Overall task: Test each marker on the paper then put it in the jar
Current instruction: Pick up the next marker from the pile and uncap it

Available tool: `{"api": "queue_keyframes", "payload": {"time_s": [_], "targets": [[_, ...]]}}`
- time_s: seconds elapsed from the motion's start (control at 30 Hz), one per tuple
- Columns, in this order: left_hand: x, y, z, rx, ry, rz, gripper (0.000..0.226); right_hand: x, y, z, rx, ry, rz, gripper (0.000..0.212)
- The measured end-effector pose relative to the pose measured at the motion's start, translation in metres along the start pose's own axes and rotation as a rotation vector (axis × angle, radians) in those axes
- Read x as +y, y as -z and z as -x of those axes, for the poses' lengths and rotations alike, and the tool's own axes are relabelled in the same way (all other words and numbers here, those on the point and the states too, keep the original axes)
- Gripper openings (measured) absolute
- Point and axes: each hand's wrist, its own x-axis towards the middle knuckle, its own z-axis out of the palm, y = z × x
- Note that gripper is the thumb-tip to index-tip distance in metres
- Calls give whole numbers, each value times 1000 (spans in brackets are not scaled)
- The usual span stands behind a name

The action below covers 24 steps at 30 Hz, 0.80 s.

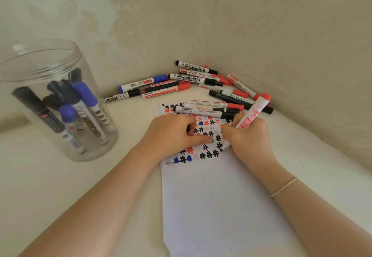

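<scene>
"WHITEBOARD MARKER" black marker (195,67), red marker (252,114) in right hand (249,136)

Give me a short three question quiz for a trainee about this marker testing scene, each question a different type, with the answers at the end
1. True or false: the right hand grips a red marker with its tip down on the paper.
2. Multiple choice: the clear jar stands A) to the left of the paper, B) on the paper, C) behind the marker pile.
3. Fill in: the left hand rests on the ____.

Key
1. True.
2. A.
3. Paper; it lies over the hash marks. Many markers in the loose pile by the wall are not yet in the jar.
</scene>
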Motion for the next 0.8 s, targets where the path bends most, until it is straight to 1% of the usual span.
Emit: {"api": "queue_keyframes", "payload": {"time_s": [0.13,0.27,0.33,0.37,0.47,0.53,0.6,0.7,0.8], "targets": [[0,1,1,-5,0,-2,57,3,-1,-1,17,40,25,36],[0,1,1,-12,2,0,57,4,2,-3,-37,-19,-24,20],[-1,0,1,-12,5,-1,57,4,1,-2,-50,4,-13,18],[-1,0,1,-11,5,-1,57,4,1,-1,-44,22,-3,20],[-1,0,0,-11,6,-4,58,6,-2,0,7,81,26,37],[0,1,1,-14,7,-9,58,6,-2,-1,27,102,32,40],[0,0,1,-13,10,-8,58,7,0,-2,18,86,33,35],[-1,0,0,-18,13,-10,59,5,2,-3,-16,21,-10,20],[0,0,0,-24,16,-17,58,4,0,-2,-21,23,17,19]]}}
